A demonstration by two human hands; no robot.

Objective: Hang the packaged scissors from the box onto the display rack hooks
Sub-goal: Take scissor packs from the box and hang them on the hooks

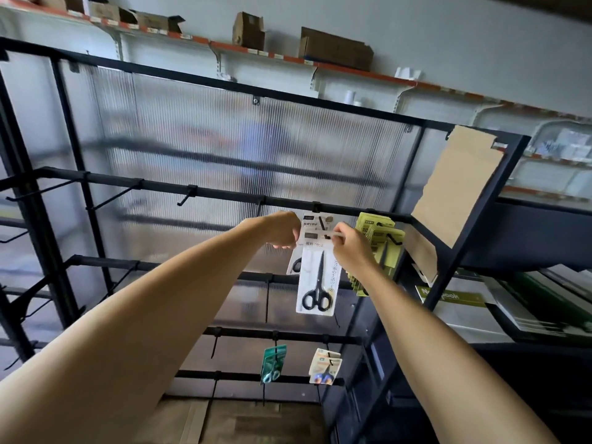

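White card with black scissors (317,280) hangs just left of the green packs (379,241), its top at the hook. Left hand (282,230) and right hand (347,240) pinch its upper corners. Hanging is underway; next, slide the hole fully on, then let go.

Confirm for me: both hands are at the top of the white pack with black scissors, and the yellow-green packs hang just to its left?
Not quite. In the head view both hands, left hand and right hand, are at the top of the white pack with black scissors, but the yellow-green packs hang just to its right.
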